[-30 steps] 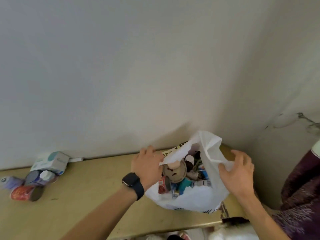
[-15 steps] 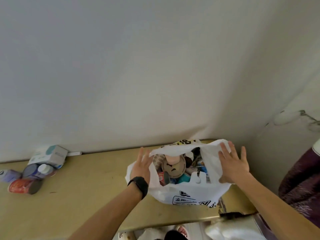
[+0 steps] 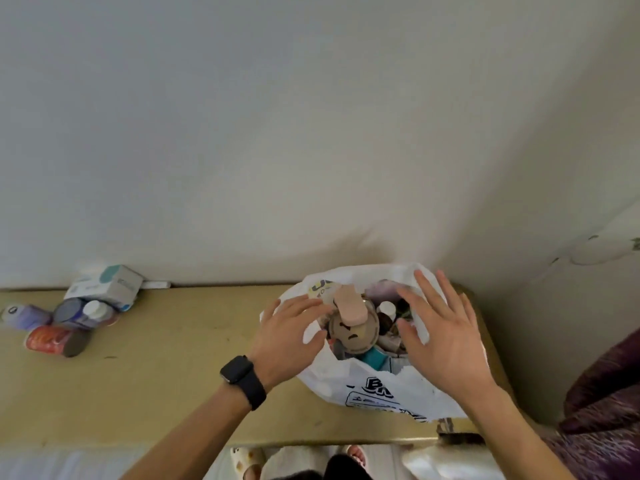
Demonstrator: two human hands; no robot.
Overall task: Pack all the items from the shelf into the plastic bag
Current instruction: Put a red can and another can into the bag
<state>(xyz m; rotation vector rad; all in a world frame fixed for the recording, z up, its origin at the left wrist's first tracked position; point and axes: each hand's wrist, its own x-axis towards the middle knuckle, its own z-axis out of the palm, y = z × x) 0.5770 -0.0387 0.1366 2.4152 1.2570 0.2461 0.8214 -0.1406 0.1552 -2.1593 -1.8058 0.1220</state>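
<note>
Head view, looking down at the shelf (image 3: pixel 166 368), a yellowish ledge against a pale wall.

The plastic bag (image 3: pixel 367 386), white with dark print, sits at the shelf's right end, near the corner. Its mouth gapes upward and it is well filled. I can see a round tan lid (image 3: pixel 356 332) with a pink piece (image 3: pixel 348 304) lying on top of it, a white-capped bottle (image 3: pixel 386 308) to the right of those, and a teal item (image 3: pixel 374 358) low at the near side. The rest of the contents are too jumbled to name.

My left hand (image 3: pixel 289 337) lies flat on the bag's left rim. The fingers are straight and point toward the tan lid, nothing is clasped, and there is a black watch (image 3: pixel 242 379) on the wrist. My right hand (image 3: pixel 446 344) is spread wide over the bag's right side, palm against the plastic, fingers splayed and holding nothing.

There are still items on the shelf at the far left, well apart from the bag:
- a white-and-teal box (image 3: pixel 107 287) leaning at the wall
- a dark bottle (image 3: pixel 81 311) with a white cap just in front of the box
- a purple bottle (image 3: pixel 26 315) on its side
- a red can (image 3: pixel 55 341) on its side, nearest me

These four huddle together, touching or close to it.

A dark purple cloth (image 3: pixel 602 393) shows at the right edge.
</note>
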